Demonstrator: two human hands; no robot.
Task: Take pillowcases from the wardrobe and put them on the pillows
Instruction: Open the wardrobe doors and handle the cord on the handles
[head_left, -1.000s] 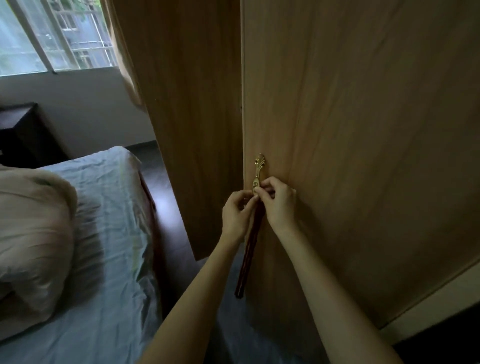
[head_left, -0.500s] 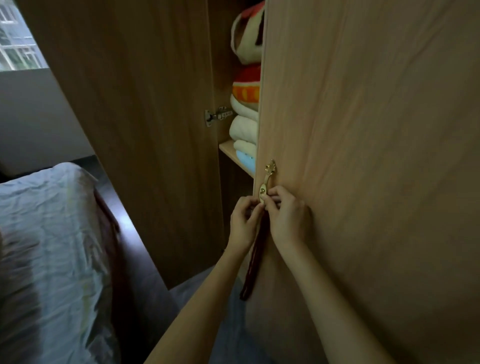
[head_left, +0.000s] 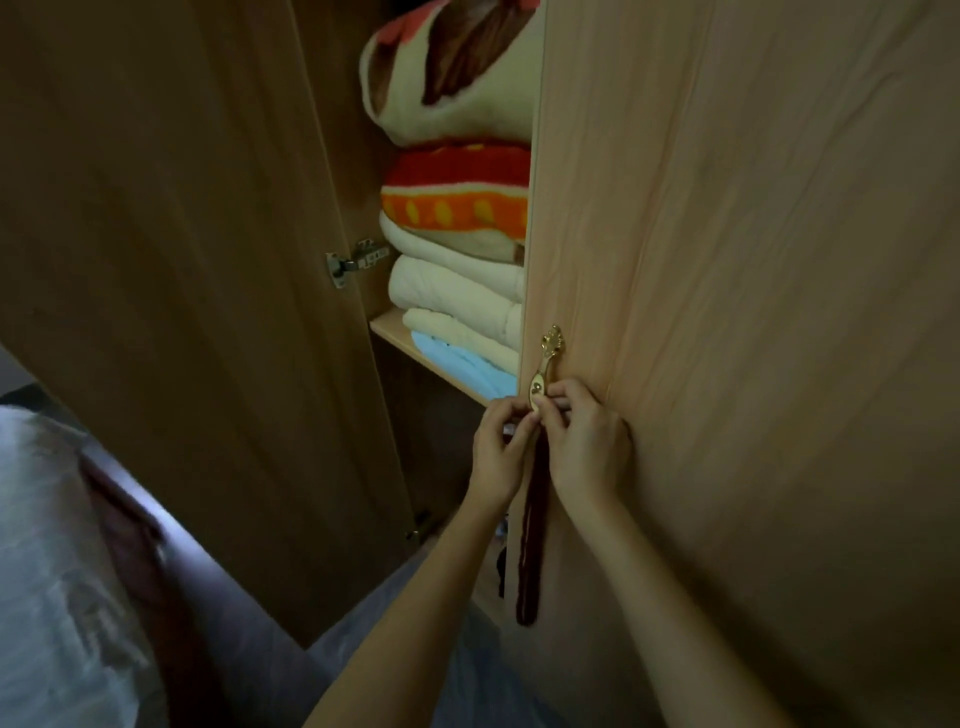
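The wooden wardrobe stands partly open. Its right door (head_left: 727, 312) carries a brass handle (head_left: 545, 369) with a dark red tassel (head_left: 530, 545) hanging below. My left hand (head_left: 501, 452) and my right hand (head_left: 587, 441) both pinch the lower part of the handle, fingertips meeting there. Through the gap, a shelf (head_left: 395, 330) holds a stack of folded linens (head_left: 457, 291): cream pieces, a light blue one at the bottom, an orange and red one above. No pillow shows in this view.
The left wardrobe door (head_left: 182, 260) swings out toward the bed, its hinge (head_left: 353, 260) visible. The bed with a pale sheet (head_left: 52, 571) lies at lower left. A narrow strip of dark floor (head_left: 218, 587) runs between bed and wardrobe.
The wardrobe doors have swung apart, exposing the shelf and folded linens. My view has turned right, away from the window and pillow. Both hands stay on the brass handle.
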